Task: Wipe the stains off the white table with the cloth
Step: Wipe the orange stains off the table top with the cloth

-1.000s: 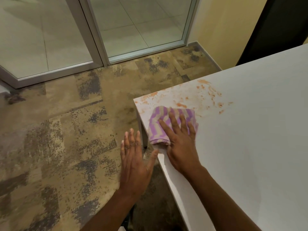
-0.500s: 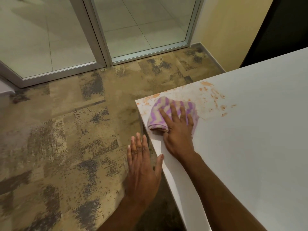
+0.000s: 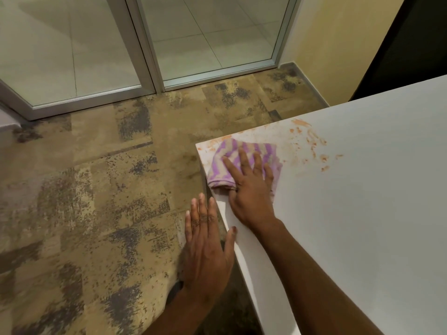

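- Right hand [image 3: 251,189] flat on the cloth [image 3: 244,163], fingers spread wide, palm pressing down; a pressing hold, not a pinch, thumb tucked at the cloth's near fold.
- Cloth, purple-and-beige zigzag, folded, sits at the table's [image 3: 362,213] far-left corner, just inside the left edge.
- Change: over the last second the cloth has slid up the left edge toward the far corner, now covering the smear patch that showed ahead of it; the strip behind the hand looks clean.
- Left hand [image 3: 205,247] open, fingers together and straight, holding nothing, hovering beside the table's left edge; thumb tip looks to touch the edge, hard to be sure.
- Orange stains [image 3: 314,143] remain: streaks along the far edge, a thin smear at the corner left of the cloth, a scatter of dabs to its right.
- Judgement: wiping mid-way; corner pass nearly done, right-hand scatter untouched, next stroke likely needs to sweep right along the far edge.
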`<state>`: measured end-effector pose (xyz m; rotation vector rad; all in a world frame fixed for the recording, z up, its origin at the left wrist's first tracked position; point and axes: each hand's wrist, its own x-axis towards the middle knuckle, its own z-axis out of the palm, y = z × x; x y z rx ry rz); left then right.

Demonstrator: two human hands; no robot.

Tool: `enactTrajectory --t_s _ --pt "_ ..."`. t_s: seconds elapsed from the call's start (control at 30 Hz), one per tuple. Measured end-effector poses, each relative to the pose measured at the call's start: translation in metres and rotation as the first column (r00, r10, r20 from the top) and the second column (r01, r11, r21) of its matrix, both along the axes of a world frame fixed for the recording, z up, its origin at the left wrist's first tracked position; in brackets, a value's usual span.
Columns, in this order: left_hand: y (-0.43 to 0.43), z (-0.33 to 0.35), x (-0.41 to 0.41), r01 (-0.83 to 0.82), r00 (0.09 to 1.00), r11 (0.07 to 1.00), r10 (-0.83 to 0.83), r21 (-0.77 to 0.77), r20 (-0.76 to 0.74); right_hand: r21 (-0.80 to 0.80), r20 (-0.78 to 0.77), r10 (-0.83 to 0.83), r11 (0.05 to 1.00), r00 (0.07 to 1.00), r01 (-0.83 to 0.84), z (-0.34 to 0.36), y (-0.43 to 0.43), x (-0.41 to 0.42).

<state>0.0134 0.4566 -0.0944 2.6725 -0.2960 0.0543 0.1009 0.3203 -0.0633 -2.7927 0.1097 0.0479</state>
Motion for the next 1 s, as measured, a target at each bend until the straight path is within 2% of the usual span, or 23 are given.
enactTrajectory --t_s 0.17,0.23,0.33,0.47,0.63,0.8,0.9,1.0 --pt "-0.003 0.002 -0.023 -0.008 0.999 0.999 0.01 -0.047 0.033 0.057 -0.032 0.257 0.965 0.966 -0.255 0.007 -0.021 -0.034" --pt "-0.001 0.003 -0.025 -0.043 0.999 0.994 0.044 -0.099 0.013 0.115 -0.022 0.236 0.966 0.971 -0.232 0.01 -0.035 -0.052" --pt "0.004 0.005 -0.019 -0.078 0.997 0.988 0.075 -0.132 -0.027 0.139 -0.002 0.097 0.986 0.995 -0.096 0.013 -0.048 -0.057" --pt "0.006 0.002 -0.009 -0.059 0.998 0.994 0.058 -0.097 -0.015 -0.032 -0.053 0.007 0.999 0.999 -0.009 0.009 -0.03 -0.019" --pt "0.005 -0.004 -0.005 -0.033 0.999 0.997 0.033 -0.064 -0.006 -0.077 -0.021 0.133 0.988 0.991 -0.134 -0.001 0.006 0.014" --pt "0.0 -0.002 0.0 -0.013 0.999 1.0 0.014 -0.012 0.032 0.046 -0.002 0.264 0.964 0.965 -0.264 0.003 -0.024 -0.015" --pt "-0.007 0.002 0.009 0.018 0.999 1.0 -0.018 0.007 0.027 0.14 0.065 0.079 0.986 0.995 -0.087 0.003 -0.056 -0.035" --pt "-0.012 0.003 0.017 0.013 1.0 1.0 -0.013 -0.014 -0.003 0.108 0.067 -0.142 0.985 0.988 0.135 0.005 -0.072 -0.018"
